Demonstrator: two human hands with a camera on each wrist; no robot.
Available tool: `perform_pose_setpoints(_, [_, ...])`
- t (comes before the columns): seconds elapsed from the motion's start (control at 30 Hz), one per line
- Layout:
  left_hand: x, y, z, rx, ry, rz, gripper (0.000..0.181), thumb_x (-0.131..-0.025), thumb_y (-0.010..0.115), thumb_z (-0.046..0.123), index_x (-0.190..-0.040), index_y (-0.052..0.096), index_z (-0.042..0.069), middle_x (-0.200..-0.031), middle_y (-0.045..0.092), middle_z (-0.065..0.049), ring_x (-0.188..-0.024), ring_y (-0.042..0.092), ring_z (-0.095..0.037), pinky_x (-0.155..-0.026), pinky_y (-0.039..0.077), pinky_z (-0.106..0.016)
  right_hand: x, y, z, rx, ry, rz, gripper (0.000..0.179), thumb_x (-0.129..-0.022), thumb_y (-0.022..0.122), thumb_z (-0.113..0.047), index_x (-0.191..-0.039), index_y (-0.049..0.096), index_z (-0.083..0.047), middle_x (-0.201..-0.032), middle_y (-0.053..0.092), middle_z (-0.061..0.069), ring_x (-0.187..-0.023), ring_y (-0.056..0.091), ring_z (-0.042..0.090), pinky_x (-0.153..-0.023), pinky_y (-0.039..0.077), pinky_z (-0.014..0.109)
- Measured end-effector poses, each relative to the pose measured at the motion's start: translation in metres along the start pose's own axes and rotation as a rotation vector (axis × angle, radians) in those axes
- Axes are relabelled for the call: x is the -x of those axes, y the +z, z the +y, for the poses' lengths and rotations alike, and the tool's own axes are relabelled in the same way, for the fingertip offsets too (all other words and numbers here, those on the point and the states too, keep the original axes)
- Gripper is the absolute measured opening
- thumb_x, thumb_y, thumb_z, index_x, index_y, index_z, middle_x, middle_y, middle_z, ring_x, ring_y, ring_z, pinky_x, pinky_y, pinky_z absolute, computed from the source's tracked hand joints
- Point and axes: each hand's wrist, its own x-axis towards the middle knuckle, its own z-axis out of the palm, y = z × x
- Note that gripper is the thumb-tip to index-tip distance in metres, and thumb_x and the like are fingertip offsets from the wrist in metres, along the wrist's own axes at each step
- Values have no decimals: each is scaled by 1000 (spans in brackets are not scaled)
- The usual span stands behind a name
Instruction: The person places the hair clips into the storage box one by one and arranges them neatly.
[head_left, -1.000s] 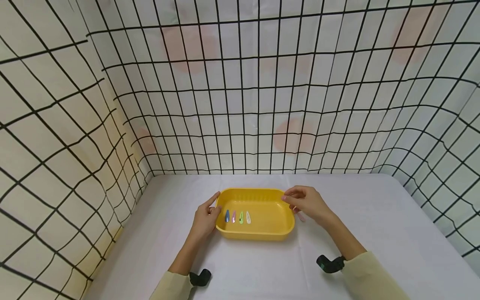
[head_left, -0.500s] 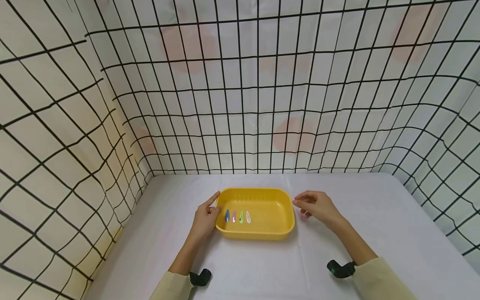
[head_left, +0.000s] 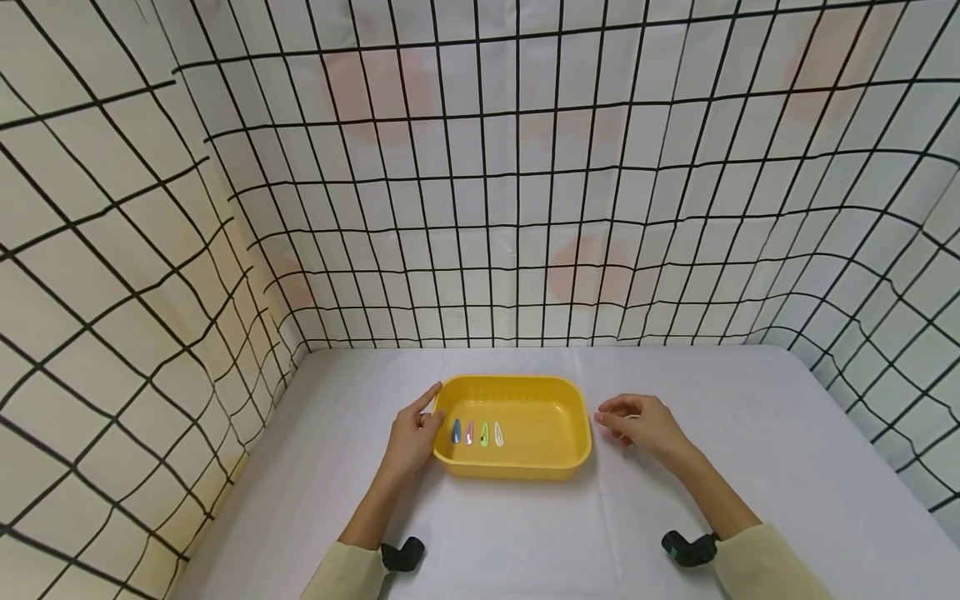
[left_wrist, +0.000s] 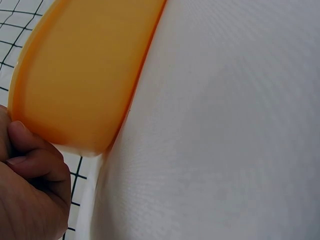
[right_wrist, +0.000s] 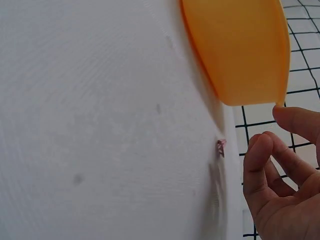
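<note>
A yellow plastic tray (head_left: 540, 446) stands on the white cloth. Near its left end lie a blue snap hair clip (head_left: 456, 432), a pink one (head_left: 470, 433), a green one (head_left: 484, 435) and a white one (head_left: 498, 434) in a row. My left hand (head_left: 408, 433) grips the tray's left end, thumb at the rim. Just off the right end hovers my right hand (head_left: 645, 427), thumb and fingers apart with nothing between them. Below those fingers a small pink patterned thing (right_wrist: 221, 147) lies on the cloth, mostly hidden by the hand in the head view.
White cloth (head_left: 517, 533) covers the table around the tray. A white backdrop with a black grid (head_left: 517, 192) rises behind and at both sides. Each wrist carries a black camera, such as the right one (head_left: 686, 550).
My right hand has moved from over the tray's right rim outward to the right and slightly toward me, over the pink thing. My left hand and the clips have stayed put.
</note>
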Motion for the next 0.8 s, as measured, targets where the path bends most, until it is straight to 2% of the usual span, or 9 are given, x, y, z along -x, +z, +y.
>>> perform_pose_setpoints(0.43, [1, 1, 1, 9, -14, 2, 54, -101, 61, 23, -153, 51, 33, -61, 45, 1, -49, 40, -14, -46, 38, -21, -4, 6, 18, 71, 0, 19, 38, -94, 75, -34, -118, 73, -5, -85, 70, 5, -66, 60, 18, -57, 53, 27])
perform_pose_setpoints(0.8, [0, 1, 0, 7, -18, 4, 54, -102, 61, 23, -154, 50, 33, -62, 45, 0, -49, 41, -15, -47, 39, -20, -1, 9, 21, 107, -24, 35, 35, -89, 80, -29, -112, 74, -3, -83, 71, 3, -63, 58, 16, -55, 52, 26])
